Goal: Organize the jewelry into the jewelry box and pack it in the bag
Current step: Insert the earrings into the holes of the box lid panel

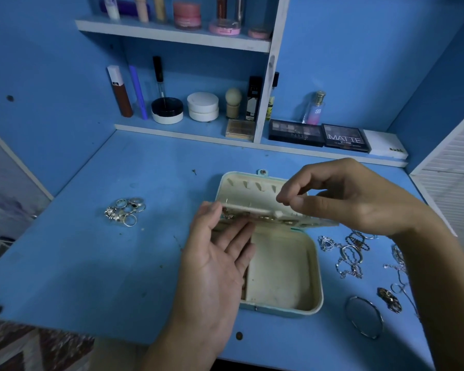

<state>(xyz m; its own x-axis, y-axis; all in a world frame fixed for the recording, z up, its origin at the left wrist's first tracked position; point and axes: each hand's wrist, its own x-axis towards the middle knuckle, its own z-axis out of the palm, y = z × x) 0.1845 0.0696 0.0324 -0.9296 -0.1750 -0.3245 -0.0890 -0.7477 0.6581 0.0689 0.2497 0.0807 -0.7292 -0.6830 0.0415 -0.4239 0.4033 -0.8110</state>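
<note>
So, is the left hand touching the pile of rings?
Apart. The head view shows bare blue desk between the left hand, which is at the jewelry box, and the rings.

Open cream jewelry box sits mid-bench, lid tipped back. Left hand lies flat, fingers straight, over the box's left side, touching the middle flap. Right hand hovers above the lid with thumb and forefinger pinched together, can't tell on what. Pile of rings off to the left, chains and a round mirror on the right.
</note>
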